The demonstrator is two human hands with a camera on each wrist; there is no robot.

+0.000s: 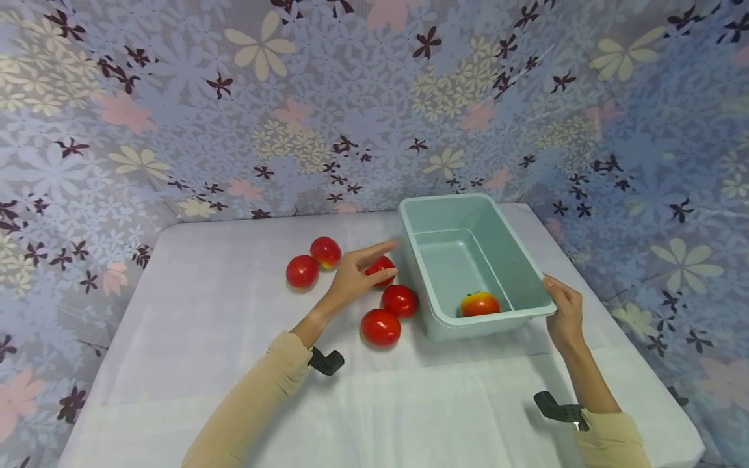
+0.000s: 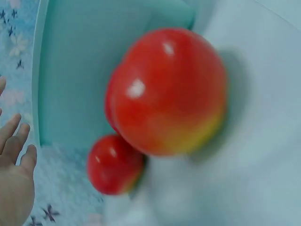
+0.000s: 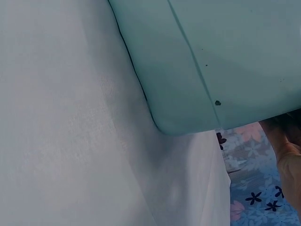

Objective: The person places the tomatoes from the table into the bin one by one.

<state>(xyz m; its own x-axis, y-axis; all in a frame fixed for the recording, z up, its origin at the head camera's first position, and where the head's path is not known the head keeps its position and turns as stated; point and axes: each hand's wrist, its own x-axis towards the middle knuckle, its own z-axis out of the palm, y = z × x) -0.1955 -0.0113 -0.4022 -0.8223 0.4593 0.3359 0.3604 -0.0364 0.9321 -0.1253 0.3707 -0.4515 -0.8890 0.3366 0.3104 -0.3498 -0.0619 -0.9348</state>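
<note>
My left hand (image 1: pixel 350 281) reaches over a smooth red fruit (image 1: pixel 383 272), thumb and fingers spread to either side of it. In the left wrist view, the fingers (image 2: pixel 10 141) look extended, apart from the fruits. Two more red fruits, a nearer one (image 1: pixel 380 327) and one beside the bin (image 1: pixel 400 301), lie just below that hand. My right hand (image 1: pixel 565 313) grips the rim of a pale green plastic bin (image 1: pixel 418 260) at its near right corner. Inside the bin, a red-and-yellow fruit (image 1: pixel 480 304) lies against the near wall. The right wrist view shows the bin's outer side (image 3: pixel 188 70).
Two other red fruits, one in front (image 1: pixel 302 272) and one with a yellow patch (image 1: pixel 326 252), sit left of my left hand. A white cloth (image 1: pixel 205 312) covers the table, and flowered fabric (image 1: pixel 351 97) hangs behind and along the sides.
</note>
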